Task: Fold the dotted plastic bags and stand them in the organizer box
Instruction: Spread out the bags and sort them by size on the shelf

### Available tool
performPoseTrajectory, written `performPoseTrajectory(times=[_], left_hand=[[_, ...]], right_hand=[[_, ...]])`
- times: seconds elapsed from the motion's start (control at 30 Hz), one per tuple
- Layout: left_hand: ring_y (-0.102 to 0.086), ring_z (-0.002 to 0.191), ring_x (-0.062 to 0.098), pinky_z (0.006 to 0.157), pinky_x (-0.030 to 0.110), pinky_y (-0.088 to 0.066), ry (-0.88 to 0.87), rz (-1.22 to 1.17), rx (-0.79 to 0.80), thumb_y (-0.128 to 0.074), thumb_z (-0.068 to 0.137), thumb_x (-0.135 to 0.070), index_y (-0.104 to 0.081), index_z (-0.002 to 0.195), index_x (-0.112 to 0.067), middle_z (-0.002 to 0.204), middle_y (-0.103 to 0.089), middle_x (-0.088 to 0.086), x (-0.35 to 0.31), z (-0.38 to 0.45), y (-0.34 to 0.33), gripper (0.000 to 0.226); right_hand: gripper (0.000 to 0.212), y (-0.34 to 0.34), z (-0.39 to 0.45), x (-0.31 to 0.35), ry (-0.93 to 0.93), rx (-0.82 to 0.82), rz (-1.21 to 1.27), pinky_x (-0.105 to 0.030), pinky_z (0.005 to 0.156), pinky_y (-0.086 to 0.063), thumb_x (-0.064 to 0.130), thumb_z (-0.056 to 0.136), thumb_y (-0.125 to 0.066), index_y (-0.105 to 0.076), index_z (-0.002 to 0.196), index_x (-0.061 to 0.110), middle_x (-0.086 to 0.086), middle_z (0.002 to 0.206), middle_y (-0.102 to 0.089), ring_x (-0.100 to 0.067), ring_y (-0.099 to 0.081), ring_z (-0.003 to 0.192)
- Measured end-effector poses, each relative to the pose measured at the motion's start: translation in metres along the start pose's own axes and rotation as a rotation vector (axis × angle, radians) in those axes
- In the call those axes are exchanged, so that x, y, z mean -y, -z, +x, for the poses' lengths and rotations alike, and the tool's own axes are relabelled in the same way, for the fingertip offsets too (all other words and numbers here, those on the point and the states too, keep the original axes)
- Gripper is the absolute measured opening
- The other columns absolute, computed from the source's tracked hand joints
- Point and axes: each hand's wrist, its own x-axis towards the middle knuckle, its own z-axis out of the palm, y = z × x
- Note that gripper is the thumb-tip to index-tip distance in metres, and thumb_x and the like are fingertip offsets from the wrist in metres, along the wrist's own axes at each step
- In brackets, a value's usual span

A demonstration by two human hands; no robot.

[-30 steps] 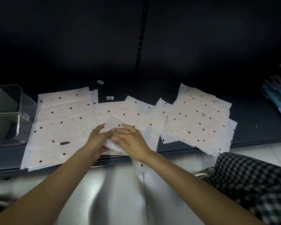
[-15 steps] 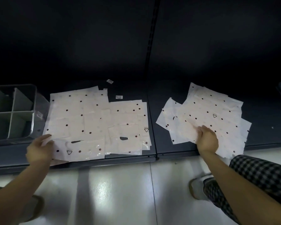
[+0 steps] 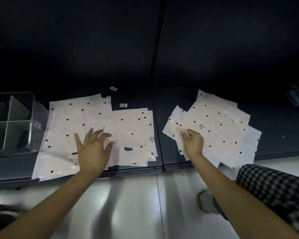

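Handling call: these dotted plastic bags are thin film, so I'd expect near-zero weight, no stiffness, slick faces that slide on each other and likely cling a bit.

Where things are:
- right pile [image 3: 219,125] lies fanned and askew on the dark shelf [image 3: 274,128], sheets overlapping, corners sticking out on all sides.
- left pile [image 3: 72,116] lies flatter on the same shelf, several bags overlapping, handle cutout [image 3: 128,149] visible near the front edge.
- organizer box [image 3: 31,107] sits at the far left of the shelf, just beside the left pile. The compartments in view look empty; no folded bag standing in there.

Hands:
- right hand [image 3: 193,144] rests on the near-left edge of the right pile, fingers [image 3: 186,134] curled and pinched on a sheet edge. How many layers are in the pinch I can't tell.
- left hand [image 3: 93,150] is spread wide over the left pile, motion-blurred, gripping nothing. Touching or just above: can't tell.

Grip advice (judgement):
- Take a bag at a free corner or edge. A flat press on the middle would likely drag the sheets underneath.
- Pin the rest of the stack with the other palm while peeling one off.
- Film won't hold a crease readily, so press folds firmly. A loose fold will probably spring open and slump instead of standing in a compartment.
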Motion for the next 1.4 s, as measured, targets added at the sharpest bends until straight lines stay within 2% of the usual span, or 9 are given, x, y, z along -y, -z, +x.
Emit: performPoseTrajectory(times=[0.1,0.23,0.33,0.47,0.57,0.7,1.07,1.2,1.4], left_hand=[[-0.064,0.101,0.023,0.089,0.032,-0.044,0.106,-0.492,0.191,-0.06,0.092,-0.023,-0.064,0.106,-0.022,0.105,-0.069,0.004,-0.026,-0.005,0.002,0.015],[-0.068,0.094,0.027,0.077,0.036,-0.057,0.392,-1.02,0.482,-0.058,0.09,-0.04,-0.06,0.106,-0.026,0.103,-0.068,0.009,-0.057,-0.003,0.005,0.022],[-0.071,0.082,0.03,0.066,0.035,-0.06,0.61,-1.175,0.567,-0.058,0.089,-0.047,-0.06,0.107,-0.017,0.1,-0.069,0.013,-0.059,0.01,0.003,0.036],[-0.061,0.079,0.033,0.052,0.031,-0.059,0.735,-1.04,0.29,-0.062,0.088,0.0,-0.057,0.117,-0.006,0.102,-0.062,0.021,-0.027,0.03,-0.008,0.03],[-0.061,0.102,0.039,0.086,0.048,-0.054,0.773,-0.838,0.075,-0.061,0.088,-0.002,-0.059,0.121,-0.013,0.119,-0.06,0.02,0.022,0.039,-0.003,0.035],[-0.061,0.1,0.043,0.091,0.047,-0.05,0.78,-0.561,-0.058,-0.062,0.088,-0.008,-0.059,0.124,-0.014,0.116,-0.062,0.024,0.09,0.036,0.011,0.037],[-0.048,0.112,0.051,0.09,0.063,-0.045,0.713,-0.226,-0.075,-0.057,0.087,-0.014,-0.049,0.118,-0.005,0.12,-0.049,0.032,0.136,0.019,0.019,0.033],[-0.04,0.12,0.043,0.095,0.054,-0.04,0.42,-0.197,-0.237,-0.063,0.086,-0.007,-0.049,0.13,-0.008,0.134,-0.038,0.024,0.084,0.005,0.016,0.046],[-0.056,0.105,0.03,0.085,0.03,-0.043,0.195,-0.674,0.121,-0.054,0.091,0.003,-0.05,0.131,-0.011,0.125,-0.05,0.015,0.013,-0.005,0.002,0.042]], right_hand=[[0.013,-0.01,-0.013,0.019,0.03,0.004,0.158,-0.007,0.06,-0.039,0.006,0.09,-0.056,-0.068,0.085,0.006,0.002,0.075,-0.06,-0.014,-0.054,0.074],[0.018,-0.034,-0.049,0.052,0.243,0.243,0.18,-0.037,0.081,-0.051,0.006,0.091,-0.055,-0.069,0.103,0.008,-0.007,0.095,-0.069,-0.026,-0.064,0.087],[0.023,-0.049,-0.081,0.074,0.51,0.436,0.112,-0.035,0.084,-0.051,0.008,0.086,-0.056,-0.072,0.102,0.011,-0.006,0.096,-0.072,-0.026,-0.065,0.089],[0.027,-0.054,-0.094,0.078,0.721,0.489,0.006,-0.03,0.091,-0.043,0.031,0.088,-0.059,-0.072,0.104,0.013,-0.004,0.105,-0.072,-0.021,-0.062,0.101],[0.041,-0.041,-0.061,0.056,0.547,0.298,-0.137,-0.036,0.104,-0.039,0.035,0.089,-0.061,-0.062,0.123,0.012,-0.005,0.126,-0.062,-0.022,-0.052,0.12],[0.065,-0.009,-0.021,-0.002,0.244,0.201,-0.574,-0.037,0.116,-0.02,0.043,0.093,-0.052,-0.031,0.145,0.011,-0.009,0.153,-0.029,-0.025,-0.023,0.142],[0.031,0.002,-0.012,-0.02,0.123,-0.064,-0.25,-0.032,0.071,-0.041,0.019,0.099,-0.045,-0.067,0.097,-0.003,-0.018,0.094,-0.068,-0.037,-0.06,0.091],[0.026,-0.004,-0.025,0.0,0.358,0.015,-0.184,-0.033,0.092,-0.045,0.007,0.096,-0.05,-0.064,0.116,0.001,-0.016,0.108,-0.069,-0.032,-0.062,0.103],[0.032,-0.042,-0.067,0.033,0.725,0.36,-0.218,-0.047,0.111,-0.026,0.014,0.088,-0.061,-0.065,0.119,0.019,0.004,0.124,-0.063,-0.024,-0.052,0.124]])
